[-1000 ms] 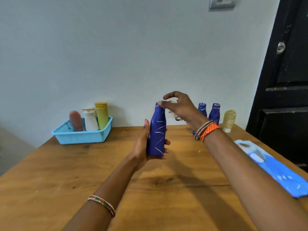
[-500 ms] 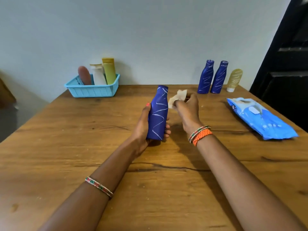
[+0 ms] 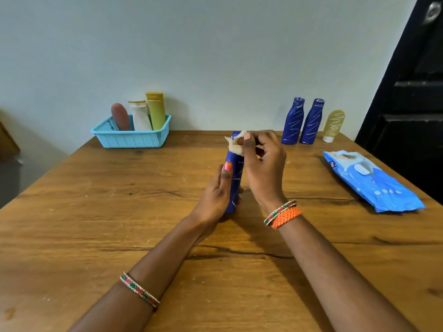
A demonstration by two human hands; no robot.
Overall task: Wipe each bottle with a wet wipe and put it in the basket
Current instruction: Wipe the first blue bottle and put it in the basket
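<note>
My left hand (image 3: 217,192) grips a blue bottle (image 3: 235,173) with white streaks, upright above the middle of the wooden table. My right hand (image 3: 263,168) pinches a crumpled white wet wipe (image 3: 233,146) and presses it against the bottle's top. A light blue basket (image 3: 134,138) stands at the back left with a brown bottle (image 3: 120,116), a white bottle (image 3: 140,116) and a yellow-green tube (image 3: 156,110) in it. Two more blue bottles (image 3: 302,121) and a pale yellow tube (image 3: 333,125) stand at the back right by the wall.
A blue pack of wet wipes (image 3: 370,182) lies on the table's right side. A dark door (image 3: 412,92) stands to the right of the table. The wall runs right behind the table's far edge.
The bottle and both hands have come lower and nearer to me. My right hand has moved the wipe from beside the bottle's neck onto its top.
</note>
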